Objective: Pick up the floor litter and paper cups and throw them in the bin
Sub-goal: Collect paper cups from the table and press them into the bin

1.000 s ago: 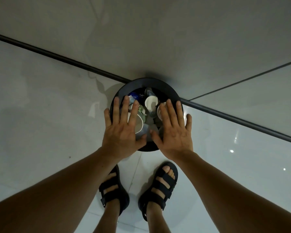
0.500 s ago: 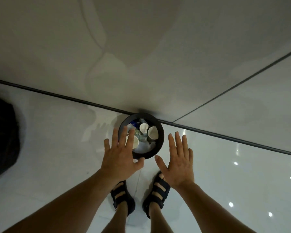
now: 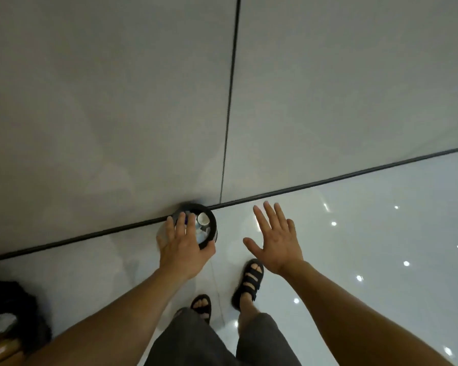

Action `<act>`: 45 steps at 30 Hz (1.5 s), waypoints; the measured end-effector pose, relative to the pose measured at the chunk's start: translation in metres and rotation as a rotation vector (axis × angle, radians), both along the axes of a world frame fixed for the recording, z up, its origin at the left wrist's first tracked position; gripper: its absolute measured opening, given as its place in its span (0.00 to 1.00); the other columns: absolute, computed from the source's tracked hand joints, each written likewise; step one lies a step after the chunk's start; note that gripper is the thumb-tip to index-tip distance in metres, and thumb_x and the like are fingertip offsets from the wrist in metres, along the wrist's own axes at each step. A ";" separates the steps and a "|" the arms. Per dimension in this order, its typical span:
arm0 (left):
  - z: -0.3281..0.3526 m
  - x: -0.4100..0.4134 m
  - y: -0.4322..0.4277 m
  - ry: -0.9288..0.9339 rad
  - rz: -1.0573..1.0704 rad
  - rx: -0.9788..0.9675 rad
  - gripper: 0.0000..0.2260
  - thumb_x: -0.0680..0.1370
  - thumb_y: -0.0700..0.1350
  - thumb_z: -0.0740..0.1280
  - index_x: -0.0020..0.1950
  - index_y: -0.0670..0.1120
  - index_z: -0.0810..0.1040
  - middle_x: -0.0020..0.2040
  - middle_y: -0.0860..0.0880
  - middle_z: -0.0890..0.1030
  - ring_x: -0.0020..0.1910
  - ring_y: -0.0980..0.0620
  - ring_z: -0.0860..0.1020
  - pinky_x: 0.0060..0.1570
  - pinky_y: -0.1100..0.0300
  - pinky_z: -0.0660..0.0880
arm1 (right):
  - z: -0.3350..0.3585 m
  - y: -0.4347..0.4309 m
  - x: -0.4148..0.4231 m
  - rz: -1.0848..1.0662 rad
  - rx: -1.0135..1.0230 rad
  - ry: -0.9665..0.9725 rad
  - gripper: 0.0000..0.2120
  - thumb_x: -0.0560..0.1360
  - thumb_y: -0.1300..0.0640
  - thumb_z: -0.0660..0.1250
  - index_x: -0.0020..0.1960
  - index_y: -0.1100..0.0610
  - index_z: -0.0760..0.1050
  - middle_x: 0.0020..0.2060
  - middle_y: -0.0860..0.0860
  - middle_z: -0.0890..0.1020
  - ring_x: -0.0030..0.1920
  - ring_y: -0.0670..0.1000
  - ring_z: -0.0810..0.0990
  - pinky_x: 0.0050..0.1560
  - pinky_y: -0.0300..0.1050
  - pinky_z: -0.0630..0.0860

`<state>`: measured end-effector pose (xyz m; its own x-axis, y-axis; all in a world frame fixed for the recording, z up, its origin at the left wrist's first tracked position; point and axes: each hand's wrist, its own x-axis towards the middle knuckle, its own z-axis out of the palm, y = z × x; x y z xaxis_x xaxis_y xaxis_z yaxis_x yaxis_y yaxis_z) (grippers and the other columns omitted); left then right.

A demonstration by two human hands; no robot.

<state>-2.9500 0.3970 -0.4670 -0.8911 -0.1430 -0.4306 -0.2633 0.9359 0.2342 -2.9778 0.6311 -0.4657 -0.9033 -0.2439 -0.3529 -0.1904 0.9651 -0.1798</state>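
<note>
A small round black bin (image 3: 212, 225) stands on the glossy floor against the grey wall. Inside it I see a white paper cup (image 3: 203, 218) and other litter, partly hidden. My left hand (image 3: 183, 247) hovers in front of the bin with fingers straight, covering its left half, and holds nothing. My right hand (image 3: 275, 238) is spread flat in the air to the right of the bin, also with nothing in it.
A dark baseboard line (image 3: 328, 179) runs where the wall meets the floor. My feet in black sandals (image 3: 249, 282) stand just behind the bin. A dark bag-like object (image 3: 11, 313) sits at the lower left.
The camera has risen and pulled back, so the bin looks much smaller. Both hands stay flat; the right has drifted away to the right of the bin. The right foot has stepped forward.
</note>
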 end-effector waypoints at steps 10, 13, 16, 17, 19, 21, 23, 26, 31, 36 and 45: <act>0.080 0.021 0.123 0.142 -0.541 -0.050 0.40 0.71 0.70 0.52 0.78 0.52 0.45 0.79 0.49 0.47 0.77 0.43 0.43 0.71 0.38 0.52 | 0.083 0.103 0.165 -0.495 -0.018 0.073 0.37 0.75 0.28 0.42 0.76 0.41 0.30 0.77 0.46 0.34 0.76 0.51 0.30 0.76 0.58 0.41; 0.102 0.040 0.191 0.198 -0.707 -0.055 0.40 0.73 0.70 0.52 0.78 0.52 0.44 0.79 0.49 0.46 0.77 0.42 0.43 0.70 0.38 0.51 | 0.098 0.153 0.215 -0.672 -0.032 0.112 0.38 0.75 0.28 0.43 0.76 0.41 0.30 0.77 0.46 0.34 0.76 0.51 0.30 0.76 0.58 0.42; 0.125 0.070 0.272 0.251 -0.853 -0.040 0.39 0.74 0.68 0.52 0.78 0.51 0.43 0.79 0.49 0.45 0.77 0.43 0.42 0.71 0.40 0.50 | 0.112 0.209 0.270 -0.822 -0.041 0.155 0.38 0.75 0.28 0.44 0.77 0.41 0.32 0.78 0.46 0.35 0.77 0.51 0.31 0.76 0.59 0.42; 0.132 0.083 0.301 0.264 -0.898 -0.025 0.39 0.74 0.68 0.53 0.78 0.51 0.43 0.79 0.49 0.45 0.77 0.43 0.42 0.71 0.40 0.49 | 0.117 0.228 0.291 -0.867 -0.038 0.170 0.38 0.75 0.28 0.44 0.77 0.42 0.33 0.78 0.46 0.36 0.77 0.51 0.32 0.75 0.59 0.42; 0.144 0.111 0.360 0.291 -0.993 -0.004 0.39 0.75 0.67 0.54 0.78 0.51 0.42 0.79 0.49 0.44 0.77 0.43 0.41 0.72 0.39 0.49 | 0.126 0.267 0.333 -0.955 -0.031 0.197 0.39 0.75 0.28 0.44 0.78 0.42 0.34 0.78 0.46 0.36 0.77 0.51 0.32 0.75 0.59 0.42; 0.151 0.143 0.417 0.320 -1.091 0.019 0.39 0.75 0.67 0.54 0.78 0.51 0.42 0.79 0.49 0.44 0.77 0.44 0.41 0.72 0.39 0.49 | 0.133 0.305 0.375 -1.044 -0.028 0.223 0.39 0.75 0.28 0.46 0.78 0.42 0.35 0.78 0.46 0.37 0.77 0.51 0.33 0.75 0.59 0.43; 0.157 0.174 0.468 0.326 -1.175 0.062 0.39 0.75 0.67 0.55 0.78 0.51 0.42 0.79 0.49 0.44 0.77 0.44 0.41 0.73 0.39 0.48 | 0.140 0.338 0.413 -1.136 -0.025 0.241 0.39 0.75 0.28 0.47 0.78 0.42 0.36 0.78 0.46 0.38 0.77 0.51 0.33 0.76 0.59 0.44; 0.163 0.220 0.532 0.321 -1.301 0.130 0.39 0.75 0.67 0.55 0.78 0.52 0.43 0.79 0.50 0.44 0.77 0.45 0.41 0.72 0.39 0.48 | 0.146 0.380 0.467 -1.270 -0.024 0.254 0.39 0.75 0.28 0.48 0.78 0.42 0.35 0.78 0.46 0.38 0.77 0.51 0.33 0.75 0.59 0.43; 0.160 0.276 0.624 0.332 -1.477 0.157 0.38 0.75 0.68 0.54 0.78 0.52 0.44 0.79 0.50 0.45 0.77 0.46 0.41 0.72 0.40 0.49 | 0.141 0.439 0.533 -1.481 -0.003 0.247 0.39 0.75 0.28 0.50 0.78 0.42 0.37 0.79 0.47 0.39 0.78 0.52 0.36 0.75 0.61 0.44; 0.142 0.299 0.711 0.294 -1.588 0.147 0.38 0.75 0.68 0.53 0.78 0.51 0.44 0.79 0.50 0.45 0.77 0.47 0.42 0.72 0.40 0.48 | 0.128 0.507 0.566 -1.626 0.017 0.200 0.39 0.75 0.29 0.50 0.78 0.43 0.37 0.79 0.47 0.40 0.78 0.53 0.36 0.75 0.62 0.45; 0.135 0.329 0.893 0.165 -1.793 0.222 0.39 0.74 0.67 0.56 0.78 0.52 0.45 0.79 0.50 0.45 0.78 0.48 0.44 0.73 0.41 0.48 | 0.135 0.644 0.602 -1.840 0.078 0.158 0.39 0.76 0.31 0.53 0.79 0.44 0.41 0.79 0.47 0.42 0.78 0.52 0.40 0.74 0.62 0.50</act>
<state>-2.6211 1.2901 -0.3320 0.0861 0.9746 -0.2065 0.9546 -0.0214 0.2970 -2.3758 1.2754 -0.3303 0.0006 0.9777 -0.2098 0.9751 -0.0471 -0.2168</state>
